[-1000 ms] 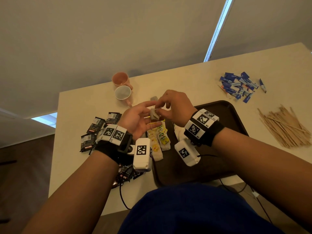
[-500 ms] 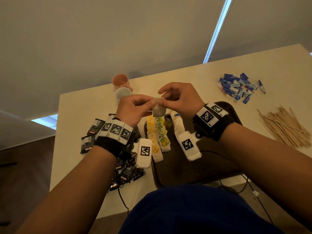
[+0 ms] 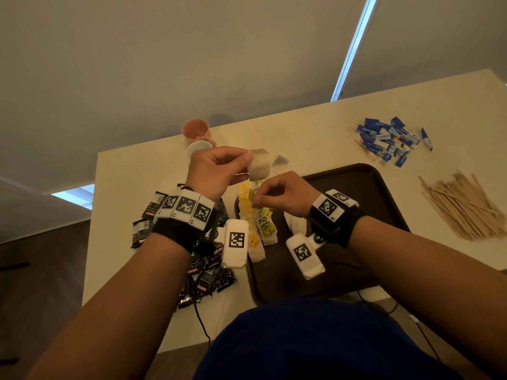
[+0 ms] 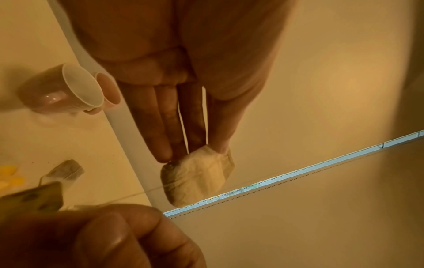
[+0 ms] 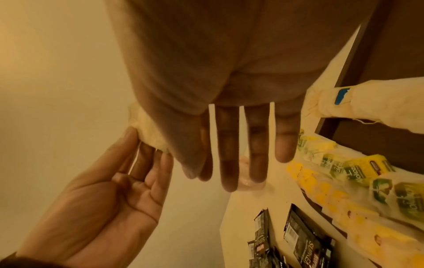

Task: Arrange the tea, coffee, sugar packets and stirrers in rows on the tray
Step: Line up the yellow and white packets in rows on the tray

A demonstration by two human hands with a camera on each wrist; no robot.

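Head view: both hands are raised above the table [image 3: 315,127], over the far left corner of the dark tray [image 3: 365,187].
Left hand [image 3: 216,174]: thumb and fingertips pinch the top edge of a pale tea bag [image 3: 258,167], which hangs in the air clear of the tray.
Right hand [image 3: 285,194]: fingers curled, thumb and forefinger pinched on the small tag [image 3: 257,198] at the end of the bag's string; a thin string runs up from it to the bag.
Tray contents: rows of tea bags with yellow and green tags [image 3: 256,220] lie along its left side; further white bags sit just right of them, partly hidden by the right wrist.
Loose tea bag [image 3: 280,161]: lies on the table beyond the tray.
Coffee sachets [image 3: 208,278]: black, heaped on the table left of the tray.
Sugar packets [image 3: 389,139]: blue, piled at far right.
Stirrers [image 3: 461,207]: wooden, heaped right of the tray.
Cups [image 3: 197,138]: two, at the far table edge.
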